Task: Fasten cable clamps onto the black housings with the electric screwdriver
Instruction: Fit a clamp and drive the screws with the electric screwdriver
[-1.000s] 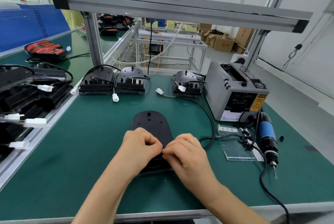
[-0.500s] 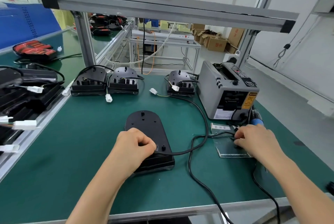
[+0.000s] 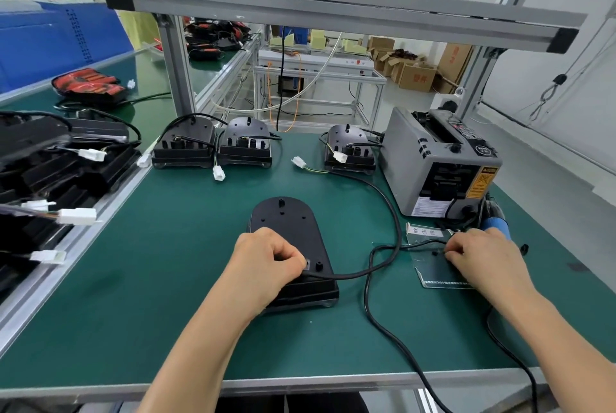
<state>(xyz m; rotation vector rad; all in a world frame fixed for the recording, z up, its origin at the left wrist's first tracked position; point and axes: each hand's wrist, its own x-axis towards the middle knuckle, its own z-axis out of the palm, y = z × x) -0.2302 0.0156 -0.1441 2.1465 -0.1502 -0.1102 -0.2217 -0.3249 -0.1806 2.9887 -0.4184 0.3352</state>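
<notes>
My left hand [image 3: 266,262], fingers curled, pinches the black cable [image 3: 350,274] against the near end of the black housing [image 3: 286,226], flat on the green mat [image 3: 150,279]. My right hand [image 3: 480,256] reaches onto a clear sheet [image 3: 433,274], fingertips bent down; whether they grip anything, I cannot tell. The electric screwdriver [image 3: 496,229] lies just beyond.

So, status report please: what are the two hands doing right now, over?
Left hand pinches black cable against black housing. Right hand on clear sheet, fingers curled, grasp unclear. Electric screwdriver lying beyond it. Cable loop between hands.
</notes>
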